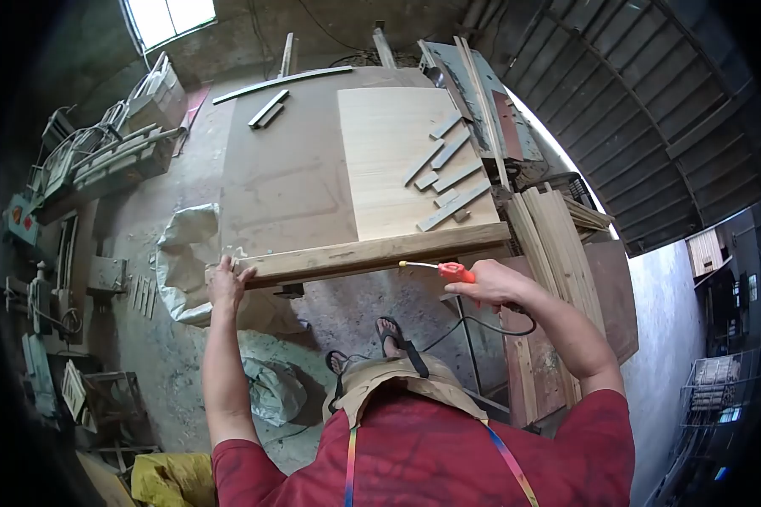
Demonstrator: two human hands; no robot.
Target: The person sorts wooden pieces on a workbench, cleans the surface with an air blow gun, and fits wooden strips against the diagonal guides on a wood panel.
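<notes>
A long wooden beam (372, 251) lies along the near edge of the work table. My left hand (227, 283) grips the beam's left end, fingers over the top. To the right, my right hand (495, 283) is closed around a red air blow gun (456, 271). Its thin nozzle with a yellowish tip points left, just below the beam's front side. A dark hose (490, 326) loops down from the gun. Beyond the beam, a pale wooden board (389, 160) lies on the table with several short strips (457, 176) on its right part.
More strips (268, 109) lie on the brown tabletop (287, 177). A white sack (186, 262) stands at the table's left, and another bag (273, 391) sits on the floor. Long planks (558, 245) are stacked at the right. Machinery (110, 169) stands at the far left.
</notes>
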